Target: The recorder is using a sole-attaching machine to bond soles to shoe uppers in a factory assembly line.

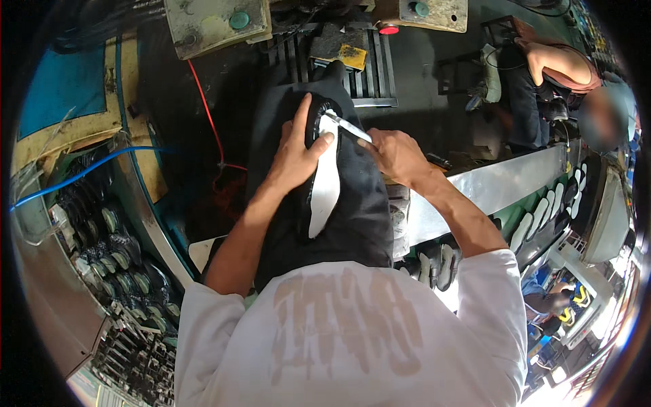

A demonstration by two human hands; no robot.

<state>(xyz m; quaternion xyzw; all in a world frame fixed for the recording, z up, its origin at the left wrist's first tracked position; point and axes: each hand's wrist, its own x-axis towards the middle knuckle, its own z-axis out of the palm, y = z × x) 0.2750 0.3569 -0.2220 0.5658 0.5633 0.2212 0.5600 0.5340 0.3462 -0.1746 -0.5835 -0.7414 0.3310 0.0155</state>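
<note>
A black shoe upper with a long white bottom [325,190] lies bottom-up across my dark-trousered lap, its far end pointing away from me. My left hand [295,159] grips the far half from the left, the thumb pressed on the white bottom and the fingers along the black edge. In my right hand [397,154] is a slim, white, pen-like tool [351,127], pinched near its lower end. Its tip touches or nearly touches the rim at the shoe's far end. What kind of tool it is, I cannot make out.
Racks of dark shoes [125,264] stand at left. A metal ledge [488,193] runs along the right, with more shoes [542,214] beside it. Control boxes [217,24] and a slatted metal stand [373,74] lie ahead. Another person [559,64] sits at far right.
</note>
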